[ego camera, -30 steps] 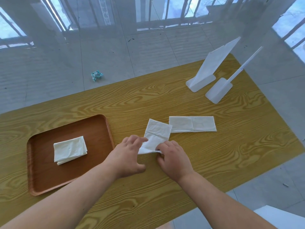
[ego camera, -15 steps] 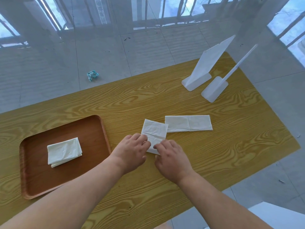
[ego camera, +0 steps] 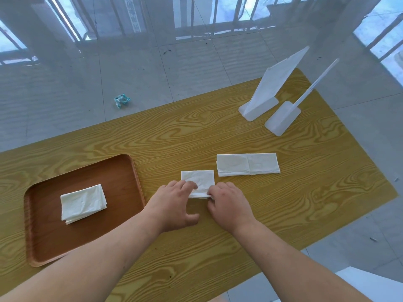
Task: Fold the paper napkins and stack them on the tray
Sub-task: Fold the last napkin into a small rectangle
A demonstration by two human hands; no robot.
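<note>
A small folded white napkin (ego camera: 198, 179) lies flat on the wooden table just ahead of my hands. My left hand (ego camera: 174, 205) presses its near left edge with the fingertips, and my right hand (ego camera: 229, 203) pinches its near right corner. A longer, half-folded napkin (ego camera: 248, 164) lies to the right, apart from it. On the left, a brown tray (ego camera: 128, 171) holds a stack of folded napkins (ego camera: 82, 203).
Two white plastic stands (ego camera: 259, 107) (ego camera: 281, 118) rise at the table's far right. The table's edge (ego camera: 305, 247) runs close on the right and near side. A crumpled teal wrapper (ego camera: 122, 100) lies on the tiled floor beyond.
The tilted napkin has been turned square and folded smaller under my fingers. Both hands stayed on its near edge. The view shifted slightly.
</note>
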